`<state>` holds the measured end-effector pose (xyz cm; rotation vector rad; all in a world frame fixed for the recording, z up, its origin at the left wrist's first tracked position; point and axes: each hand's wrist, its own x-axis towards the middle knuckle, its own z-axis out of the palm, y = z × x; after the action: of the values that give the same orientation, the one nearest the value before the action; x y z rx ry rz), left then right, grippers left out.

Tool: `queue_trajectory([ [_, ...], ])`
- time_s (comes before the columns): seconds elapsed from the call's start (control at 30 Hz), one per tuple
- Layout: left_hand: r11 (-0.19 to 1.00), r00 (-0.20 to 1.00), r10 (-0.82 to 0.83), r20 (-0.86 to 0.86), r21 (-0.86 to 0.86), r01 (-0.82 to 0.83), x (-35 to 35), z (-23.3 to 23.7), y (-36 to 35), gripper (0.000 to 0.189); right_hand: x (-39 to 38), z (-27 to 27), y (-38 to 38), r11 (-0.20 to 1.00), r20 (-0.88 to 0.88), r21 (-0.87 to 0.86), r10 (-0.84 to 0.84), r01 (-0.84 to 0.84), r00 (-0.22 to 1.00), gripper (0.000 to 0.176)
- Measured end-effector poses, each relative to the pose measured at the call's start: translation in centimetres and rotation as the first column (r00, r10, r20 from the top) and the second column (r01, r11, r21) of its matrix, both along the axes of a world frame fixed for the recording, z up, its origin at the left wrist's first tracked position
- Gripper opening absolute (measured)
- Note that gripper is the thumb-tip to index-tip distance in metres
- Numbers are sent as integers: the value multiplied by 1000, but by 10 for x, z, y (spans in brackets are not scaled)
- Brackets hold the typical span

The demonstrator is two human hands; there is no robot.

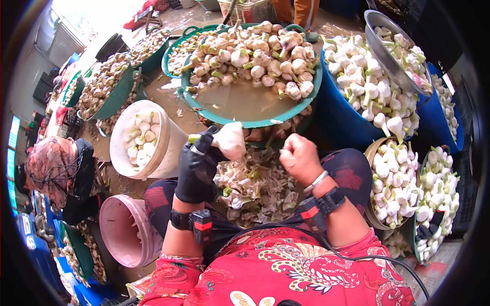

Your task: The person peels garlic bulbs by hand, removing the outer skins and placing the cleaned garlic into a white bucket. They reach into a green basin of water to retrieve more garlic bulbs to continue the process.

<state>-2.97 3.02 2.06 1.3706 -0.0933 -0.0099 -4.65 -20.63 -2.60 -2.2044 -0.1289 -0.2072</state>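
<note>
My left hand (196, 171), in a black glove, grips a white garlic bulb (232, 141) by its green stem, with the bulb pointing right. Across from it, my right hand (300, 159) is bare and closed in a fist, a little apart from the bulb. Whatever its fingers may hold is hidden. Between my knees, below both hands, lies a heap of garlic skins and trimmings (255, 191). Just beyond the hands stands a green tub (240, 124) with unpeeled garlic bulbs (255, 53) piled toward its far side.
A white bucket (176, 148) with cleaned garlic and a pink bucket (145, 224) stand at left. Blue tubs (334, 115) of white garlic, a metal bowl (375, 43) and a basket (375, 214) crowd the right. Another person (56, 168) sits at left.
</note>
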Motion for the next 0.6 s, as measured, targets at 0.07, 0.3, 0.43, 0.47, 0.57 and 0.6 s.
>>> queue_trajectory([
  [0.07,997,999,-5,53,83,1,2,-6,9,23,3,6,5,984,-10,176,18,-16,1000,12],
  [0.3,971,973,-179,-143,-183,152,-7,5,-6,22,19,38,32,391,-58,907,478,-154,877,28],
  [0.43,929,939,-219,-266,-350,117,-12,6,-10,27,20,35,27,425,-202,904,495,-33,845,19],
  [0.47,942,943,-205,-260,-316,118,-12,3,-9,26,21,33,28,457,-193,888,470,-51,862,17],
  [0.57,968,951,-188,-244,-209,137,-15,3,-11,26,25,21,37,693,-105,703,322,-158,941,11],
  [0.6,977,954,-188,-233,-141,158,-16,3,-11,25,26,17,40,857,10,477,214,-193,977,10],
])
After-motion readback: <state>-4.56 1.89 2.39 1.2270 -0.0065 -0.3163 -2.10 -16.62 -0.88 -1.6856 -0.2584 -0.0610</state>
